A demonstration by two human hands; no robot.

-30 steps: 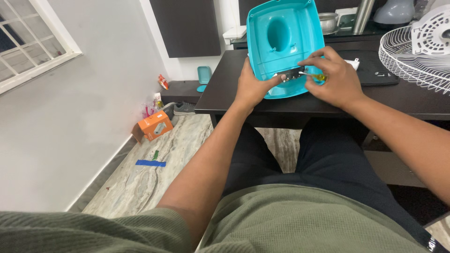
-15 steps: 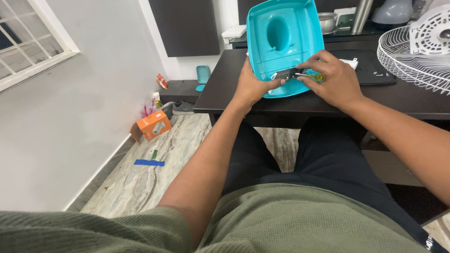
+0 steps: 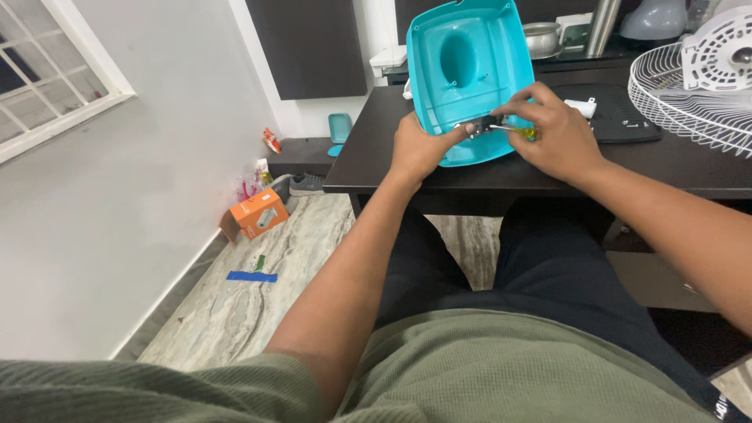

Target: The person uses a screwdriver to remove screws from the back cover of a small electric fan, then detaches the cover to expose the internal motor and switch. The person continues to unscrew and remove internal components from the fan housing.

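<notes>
At the top centre of the frame a teal shell [image 3: 470,70] stands tilted on the near edge of a dark table [image 3: 501,172], its hollow inside facing the camera. The left hand [image 3: 419,149] grips the shell's lower left edge, thumb pressed on a small black part [image 3: 484,125] fixed near the bottom rim. The right hand [image 3: 548,129] is closed around a screwdriver [image 3: 523,131] with a yellow handle; its metal tip lies against the black part.

To the right, a white wire fan guard [image 3: 689,102] lies on the table, cut off by the frame edge, with a white fan motor [image 3: 721,47] above it, also cut off. A black mat [image 3: 627,117] sits behind the right hand, with a small white piece [image 3: 581,103] on it. Behind the shell, a steel bowl [image 3: 542,35] is partly hidden.

On the marble floor [image 3: 258,305] at left centre lie an orange box [image 3: 254,215], a blue strip [image 3: 252,276] and a shoe [image 3: 307,183]. A window [image 3: 47,70] fills the upper left corner.

The right hand covers most of the screwdriver handle, and the black part is too small to make out. The table's right end runs out of view.
</notes>
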